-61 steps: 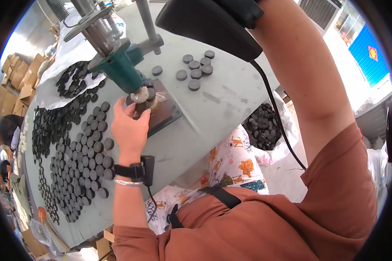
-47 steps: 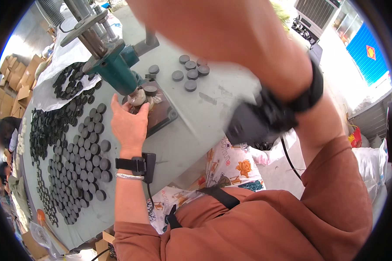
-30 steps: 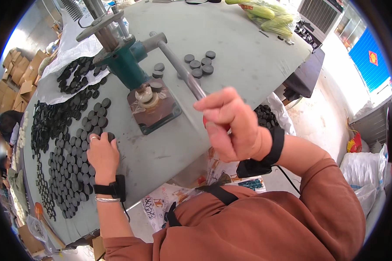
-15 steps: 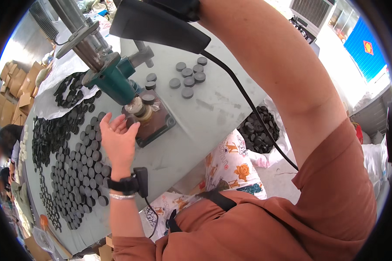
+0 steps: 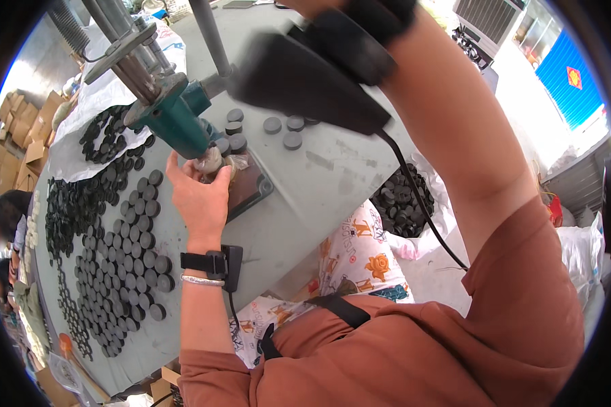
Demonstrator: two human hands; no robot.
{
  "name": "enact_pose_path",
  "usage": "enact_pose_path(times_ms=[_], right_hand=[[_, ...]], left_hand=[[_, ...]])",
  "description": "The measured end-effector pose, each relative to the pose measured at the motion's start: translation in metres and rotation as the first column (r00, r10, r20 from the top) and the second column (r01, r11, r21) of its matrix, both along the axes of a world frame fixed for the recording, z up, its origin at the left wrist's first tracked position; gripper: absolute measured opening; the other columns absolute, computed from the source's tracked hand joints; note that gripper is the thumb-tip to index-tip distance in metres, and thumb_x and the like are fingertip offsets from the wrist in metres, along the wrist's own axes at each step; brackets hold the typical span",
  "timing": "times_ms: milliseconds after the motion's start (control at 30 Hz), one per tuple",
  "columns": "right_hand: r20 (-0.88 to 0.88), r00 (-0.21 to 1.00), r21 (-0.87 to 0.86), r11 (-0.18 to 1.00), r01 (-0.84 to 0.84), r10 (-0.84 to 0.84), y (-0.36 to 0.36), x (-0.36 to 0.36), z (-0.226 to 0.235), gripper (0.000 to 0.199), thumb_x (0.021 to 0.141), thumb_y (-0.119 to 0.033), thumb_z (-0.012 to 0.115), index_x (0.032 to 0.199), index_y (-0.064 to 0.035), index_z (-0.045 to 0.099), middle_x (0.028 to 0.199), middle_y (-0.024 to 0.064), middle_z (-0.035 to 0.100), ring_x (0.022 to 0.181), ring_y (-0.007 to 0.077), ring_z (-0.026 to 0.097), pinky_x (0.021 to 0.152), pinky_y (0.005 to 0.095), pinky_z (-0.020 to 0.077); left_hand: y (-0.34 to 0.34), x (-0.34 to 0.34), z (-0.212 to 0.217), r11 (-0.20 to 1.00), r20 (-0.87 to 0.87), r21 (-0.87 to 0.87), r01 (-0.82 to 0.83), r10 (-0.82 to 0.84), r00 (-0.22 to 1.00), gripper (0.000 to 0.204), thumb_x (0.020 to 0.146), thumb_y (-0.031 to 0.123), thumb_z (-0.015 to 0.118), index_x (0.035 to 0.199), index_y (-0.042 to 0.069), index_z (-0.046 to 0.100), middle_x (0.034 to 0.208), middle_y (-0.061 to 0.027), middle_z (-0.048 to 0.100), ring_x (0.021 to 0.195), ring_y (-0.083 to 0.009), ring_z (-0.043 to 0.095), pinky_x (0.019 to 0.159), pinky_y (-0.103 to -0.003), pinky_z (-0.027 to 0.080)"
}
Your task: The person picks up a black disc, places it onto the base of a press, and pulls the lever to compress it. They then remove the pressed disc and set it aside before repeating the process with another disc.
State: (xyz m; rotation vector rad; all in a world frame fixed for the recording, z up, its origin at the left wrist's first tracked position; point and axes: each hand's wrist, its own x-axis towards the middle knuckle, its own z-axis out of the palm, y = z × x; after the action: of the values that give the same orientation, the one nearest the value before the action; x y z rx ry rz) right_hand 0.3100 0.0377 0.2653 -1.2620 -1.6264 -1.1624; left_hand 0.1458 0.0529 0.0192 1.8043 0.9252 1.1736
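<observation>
A green press (image 5: 176,125) with a metal column stands over a dark base plate (image 5: 251,193). On that plate, under the press head, is a round fixture wrapped in clear plastic (image 5: 209,161). My left hand (image 5: 200,200) reaches around the fixture with thumb and fingers apart; whether the fingertips touch it is unclear. Grey round caps (image 5: 237,142) sit just behind the fixture. My right hand (image 5: 309,5) is mostly cut off by the top edge, its fingers hidden. A grey rod (image 5: 209,37) rises from the press's side, left of my right wrist.
Many grey caps (image 5: 125,261) and black rings (image 5: 81,210) cover the table's left side. Several loose caps (image 5: 272,125) lie behind the plate. A white sack of black pieces (image 5: 404,203) stands right of the table. Cardboard boxes (image 5: 41,129) and a person (image 5: 7,230) are far left.
My left hand has moved right, closer in around the fixture. My right forearm has swung right and my hand has mostly left the top edge. The grey rod now shows upright.
</observation>
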Motion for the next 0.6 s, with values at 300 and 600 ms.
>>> enact_pose_path(times_ms=[300, 600], right_hand=[[-0.601, 0.700, -0.137, 0.813, -0.566, 0.386, -0.152, -0.034, -0.121, 0.008, 0.080, -0.001, 0.047, 0.072, 0.0010, 0.048, 0.067, 0.0074, 0.049, 0.058, 0.0109, 0.043, 0.055, 0.0245, 0.0405], [-0.555, 0.628, -0.027, 0.742, -0.669, 0.546, -0.156, -0.034, -0.202, 0.019, 0.069, 0.010, 0.056, 0.084, -0.0013, 0.050, 0.084, 0.0119, 0.057, 0.051, 0.0156, 0.043, 0.047, 0.0261, 0.0380]], left_hand=[[0.001, -0.033, -0.007, 0.975, -0.162, 0.189, -0.121, 0.152, 0.975, 0.075, 0.070, 0.013, 0.081, 0.131, -0.005, 0.040, 0.115, -0.0206, 0.059, 0.105, -0.0285, 0.060, 0.092, -0.038, 0.048], [0.057, -0.111, -0.005, 0.925, -0.794, 0.350, -0.146, 0.376, 0.478, 0.045, 0.082, 0.029, 0.069, 0.115, 0.000, 0.057, 0.118, -0.0198, 0.055, 0.102, -0.0370, 0.060, 0.083, -0.045, 0.050]])
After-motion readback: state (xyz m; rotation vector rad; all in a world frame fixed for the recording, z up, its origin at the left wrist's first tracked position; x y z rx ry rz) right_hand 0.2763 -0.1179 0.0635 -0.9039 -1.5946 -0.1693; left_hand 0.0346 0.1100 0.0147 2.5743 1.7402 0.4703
